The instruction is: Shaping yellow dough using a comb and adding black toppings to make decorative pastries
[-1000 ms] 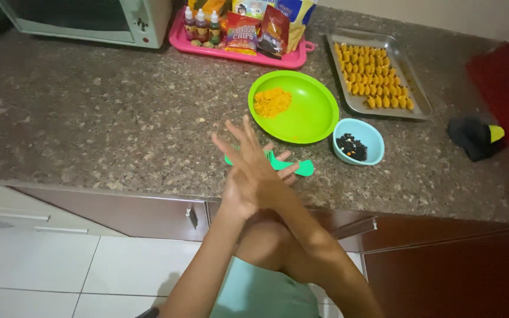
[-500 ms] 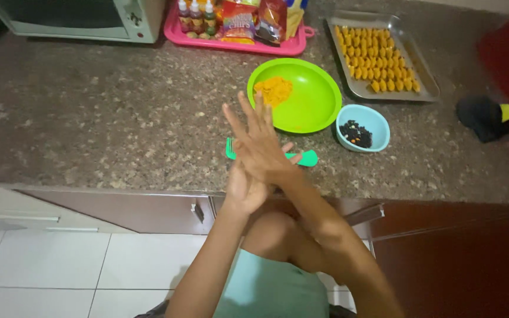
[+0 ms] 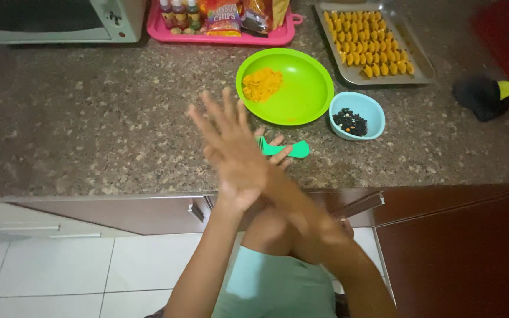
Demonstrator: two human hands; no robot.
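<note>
Here, right hand (image 3: 231,147) and left hand (image 3: 269,154) press crossed, fingers spread, holding nothing, above the green plastic fork (image 3: 284,148).

one green plate (image 3: 293,88), one blue bowl (image 3: 357,115), one tray (image 3: 419,73)

At the far edge of the countertop, a pink tray (image 3: 278,39) holds the packaged goods. A red and orange snack bag (image 3: 222,17) with a blue patch sits at its middle, and a darker, glossy orange and brown bag (image 3: 259,13) leans just to its right. At the tray's left end stand three small bottles (image 3: 178,13) with red, dark and green labels, close together.
</note>
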